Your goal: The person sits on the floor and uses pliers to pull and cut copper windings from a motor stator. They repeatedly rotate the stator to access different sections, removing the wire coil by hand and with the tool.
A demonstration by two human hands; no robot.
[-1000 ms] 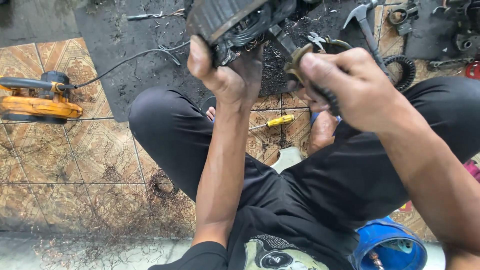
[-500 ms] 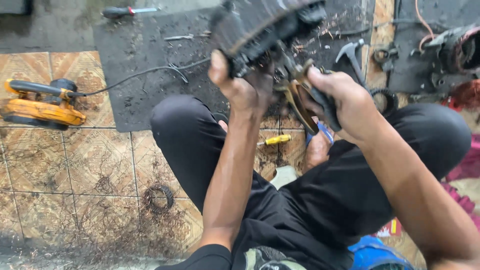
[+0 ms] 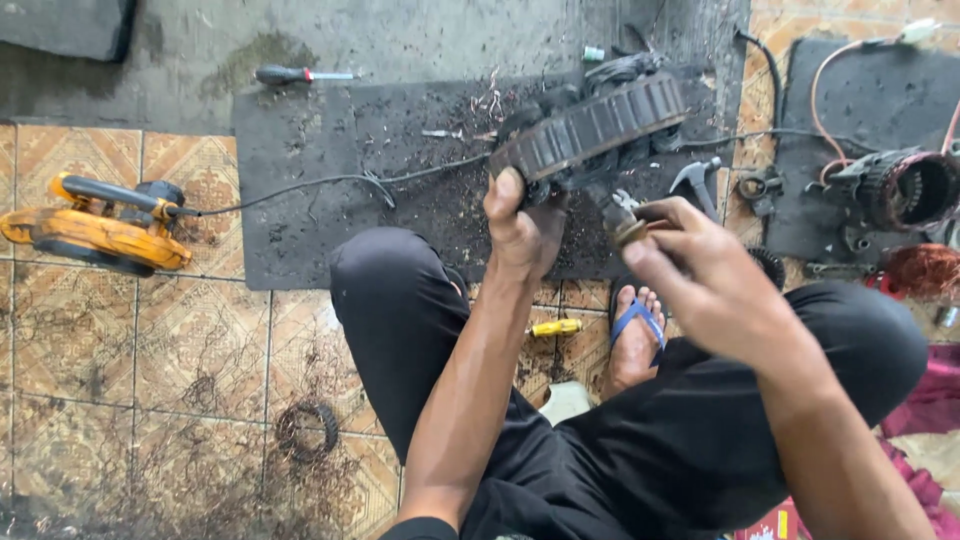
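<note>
A: Stator core [image 3: 590, 125] dark grey, ribbed. Mat [image 3: 330, 150] black, flecked with scraps.
B: Blower [image 3: 95, 225] orange and black. Floor tiles [image 3: 200, 330] tan, brown ornate pattern. Sandal strap [image 3: 637, 318] blue, screwdriver handle [image 3: 556, 327] yellow.

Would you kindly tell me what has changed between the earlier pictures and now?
The left hand has carried the dark ribbed motor core away from the camera. The right hand has followed, its pliers now at the core's lower edge. Both grips are unchanged; the orange power tool and yellow screwdriver lie as before.

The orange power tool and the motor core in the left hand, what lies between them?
Head view: a black cable running across the dark mat.
</note>
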